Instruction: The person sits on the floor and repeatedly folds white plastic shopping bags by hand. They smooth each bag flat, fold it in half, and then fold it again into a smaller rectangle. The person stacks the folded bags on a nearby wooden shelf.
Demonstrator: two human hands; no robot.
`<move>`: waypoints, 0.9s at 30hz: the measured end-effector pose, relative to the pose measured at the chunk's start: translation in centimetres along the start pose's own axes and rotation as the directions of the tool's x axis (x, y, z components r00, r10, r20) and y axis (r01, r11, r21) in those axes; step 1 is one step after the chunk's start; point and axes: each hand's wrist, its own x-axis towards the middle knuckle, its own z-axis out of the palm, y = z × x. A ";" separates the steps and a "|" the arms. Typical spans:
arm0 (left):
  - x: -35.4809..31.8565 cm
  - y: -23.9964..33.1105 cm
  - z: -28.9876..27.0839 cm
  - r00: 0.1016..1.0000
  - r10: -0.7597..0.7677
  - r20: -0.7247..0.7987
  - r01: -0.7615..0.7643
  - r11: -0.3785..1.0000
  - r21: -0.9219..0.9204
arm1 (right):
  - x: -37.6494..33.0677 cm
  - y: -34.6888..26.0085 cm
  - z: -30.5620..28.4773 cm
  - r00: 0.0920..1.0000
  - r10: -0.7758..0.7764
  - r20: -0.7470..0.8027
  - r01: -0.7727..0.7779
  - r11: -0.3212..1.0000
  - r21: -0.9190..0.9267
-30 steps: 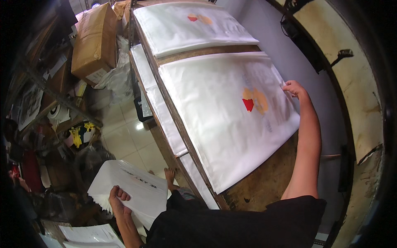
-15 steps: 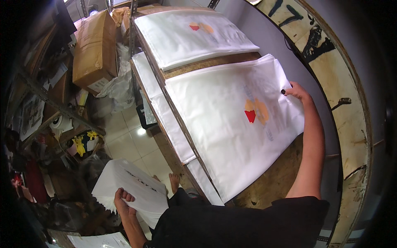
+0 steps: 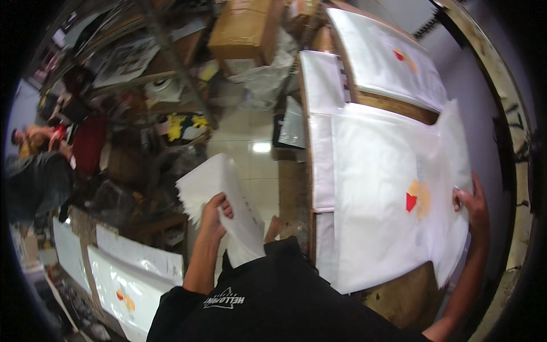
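My left hand [image 3: 218, 214] is closed around the edge of a thick bundle of white plastic sheets [image 3: 228, 188], which hangs curved beside my body with its many edges fanned out at the left. On the bench at my right lies a stack of large white plastic sheets [image 3: 376, 188] with a red and orange print. My right hand [image 3: 474, 202] pinches the right side of this stack between thumb and fingers, and that side is bent upward. How many sheets the right hand grips cannot be made out.
Farther along the bench is another white printed stack [image 3: 387, 57]. White sheets [image 3: 322, 137] lie on a lower level along its left side. A cardboard box [image 3: 245, 31] and crumpled clear plastic [image 3: 268, 85] stand beyond the tiled floor. Behind on the left, another person [image 3: 40, 176] is near a rack with printed sheets [image 3: 125, 285].
My view has turned left, bringing the other person and the left rack into sight. Both hands keep their holds; the right side of the bench stack now stands up in a sharper fold.
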 end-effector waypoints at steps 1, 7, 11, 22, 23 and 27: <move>0.2 0.0 0.2 1.000 -0.004 0.014 0.004 1.000 0.011 | -0.8 -1.0 1.8 0.997 -0.067 -0.049 0.067 0.998 -0.005; -3.6 1.8 -1.7 0.998 0.068 -0.010 -0.068 0.997 0.022 | -4.8 -5.9 10.6 0.973 -0.231 0.020 0.217 0.938 0.270; -3.0 2.1 -1.1 0.996 0.076 0.049 -0.077 0.997 0.023 | -5.3 -9.5 14.6 0.940 -0.310 0.139 0.215 0.860 0.463; -2.8 5.2 0.6 0.991 0.120 0.063 -0.125 0.989 0.081 | 3.1 -11.4 34.7 0.666 -0.275 0.694 0.140 0.959 0.245; -2.7 5.3 0.9 0.991 0.130 0.041 -0.133 0.987 0.094 | 3.7 -9.8 37.3 0.634 -0.318 0.705 0.233 0.948 0.218; -2.4 5.8 0.2 0.983 0.137 0.126 -0.137 0.991 -0.012 | 2.3 -8.7 45.3 0.543 -0.269 0.795 0.356 0.932 0.072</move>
